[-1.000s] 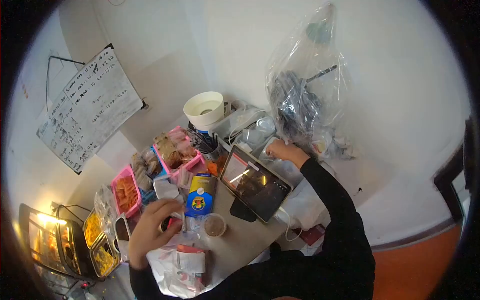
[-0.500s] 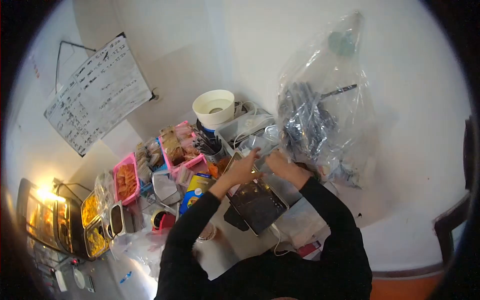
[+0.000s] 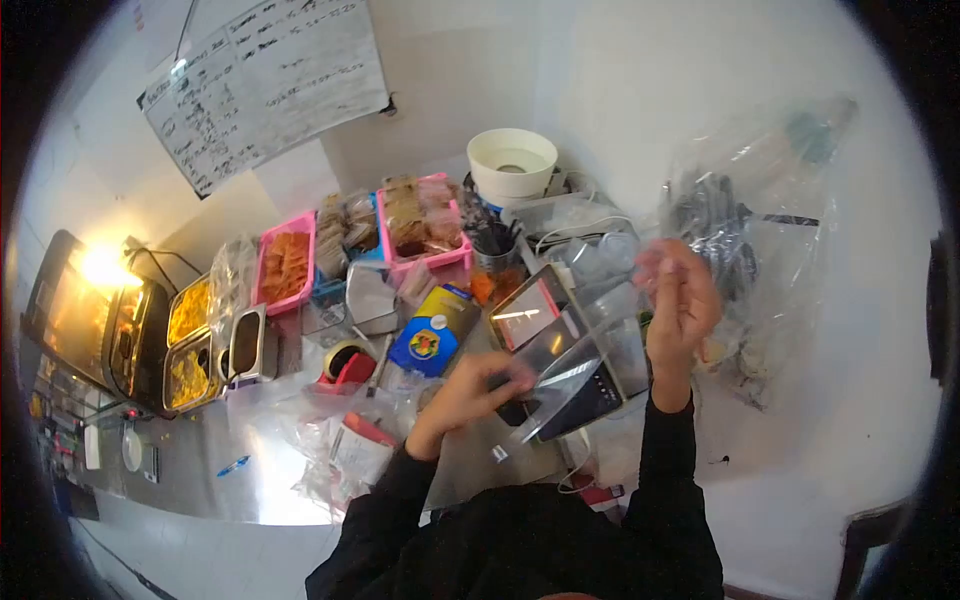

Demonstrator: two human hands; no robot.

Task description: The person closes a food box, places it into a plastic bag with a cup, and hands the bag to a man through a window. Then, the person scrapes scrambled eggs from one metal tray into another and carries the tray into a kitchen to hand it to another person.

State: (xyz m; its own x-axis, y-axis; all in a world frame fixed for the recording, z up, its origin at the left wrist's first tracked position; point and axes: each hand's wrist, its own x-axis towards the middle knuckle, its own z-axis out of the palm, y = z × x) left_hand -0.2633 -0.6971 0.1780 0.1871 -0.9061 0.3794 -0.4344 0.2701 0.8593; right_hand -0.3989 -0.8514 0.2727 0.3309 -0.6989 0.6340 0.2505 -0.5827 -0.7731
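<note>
My left hand [image 3: 470,395] is closed, thumb and fingers pinched at the near edge of a clear plastic bag [image 3: 572,382]. The thin, see-through film slants up to the right across a tablet [image 3: 590,402] with a dark frame and a partly lit screen. My right hand [image 3: 685,305] is raised to the right of the tablet, its fingers curled and smeared by motion; whether it grips anything does not show. Behind it hangs a large clear bag [image 3: 715,225] of black plastic utensils.
A pink basket [image 3: 465,262] of packets and a pink tray [image 3: 262,285] of orange food stand behind. A blue-and-yellow pack [image 3: 425,340] and a red tape dispenser [image 3: 352,375] lie left of the tablet. Metal pans [image 3: 178,345] of yellow food sit beside a lit warmer [image 3: 80,310].
My hands have come apart from above the tablet's far edge: left toward me, right outward and up. Clear film now spans the tablet. The view has turned left.
</note>
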